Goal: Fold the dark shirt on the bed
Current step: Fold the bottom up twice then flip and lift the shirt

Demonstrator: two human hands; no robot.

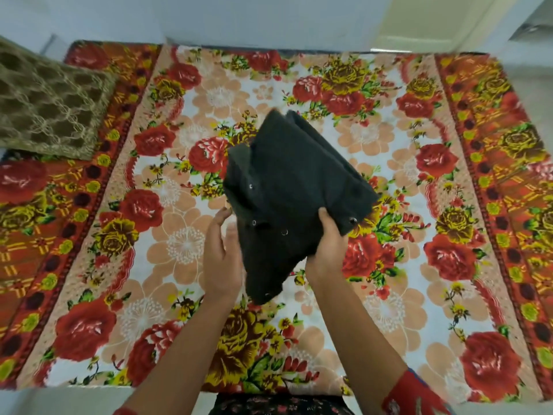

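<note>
The dark shirt (294,187) is a folded bundle with small metal snaps, lifted above the middle of the bed (404,205). My right hand (327,244) grips its lower right edge, thumb on top and fingers hidden beneath the cloth. My left hand (221,250) is at the bundle's left side with straight fingers, the fingertips touching or just under its edge. A loose corner of the shirt hangs down between my two wrists.
The bed is covered by a bright floral sheet with red and yellow roses. A brown patterned pillow (51,106) lies at the bed's far left corner. A pale wall and a doorway (434,22) stand behind the bed.
</note>
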